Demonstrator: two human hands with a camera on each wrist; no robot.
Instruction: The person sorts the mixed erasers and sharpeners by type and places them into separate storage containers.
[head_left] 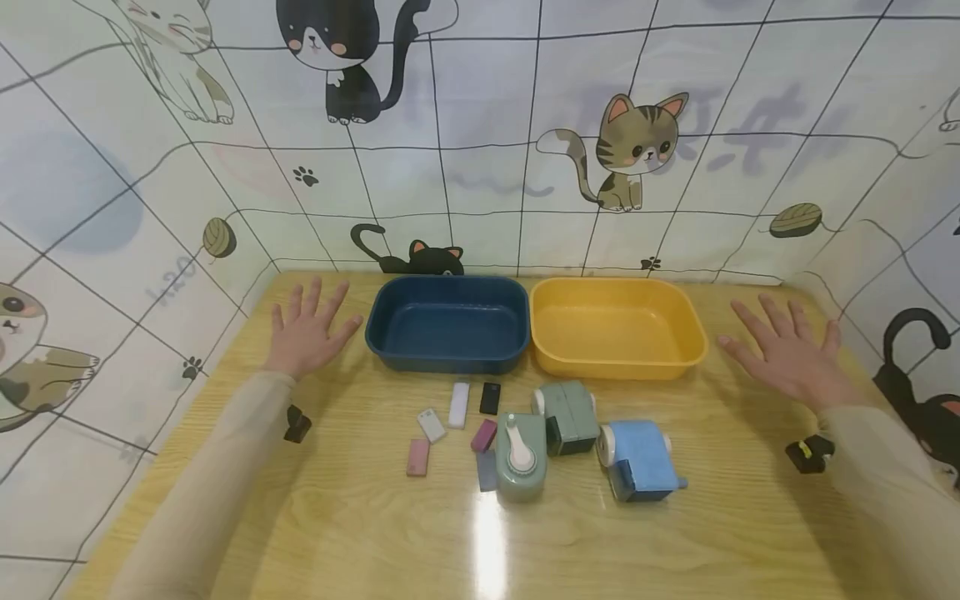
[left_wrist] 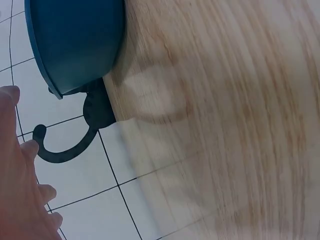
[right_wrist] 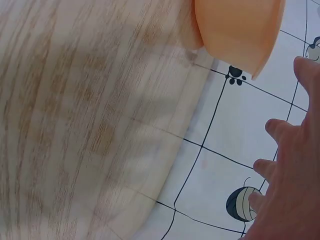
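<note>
My left hand (head_left: 306, 333), fingers spread, is held left of a dark blue bin (head_left: 450, 364) and holds nothing. On the other side my right hand (head_left: 791, 354) is spread the same way, to the right of a yellow bin (head_left: 618, 367), and also holds nothing. In front of the bins stand a grey-green pencil sharpener with a white crank (head_left: 521, 475), a second grey-green sharpener (head_left: 573, 417) and a blue one (head_left: 641, 458). Small blocks like erasers lie beside them: white (head_left: 459, 406), black (head_left: 490, 398), pale grey (head_left: 431, 425), pink (head_left: 417, 457), magenta (head_left: 483, 435) and a flat grey-blue piece (head_left: 487, 471).
The wooden table (head_left: 360, 533) ends at a white cloth wall (head_left: 487, 183) printed with cats and grid lines, which also closes off both sides. The two bins stand side by side against the back edge.
</note>
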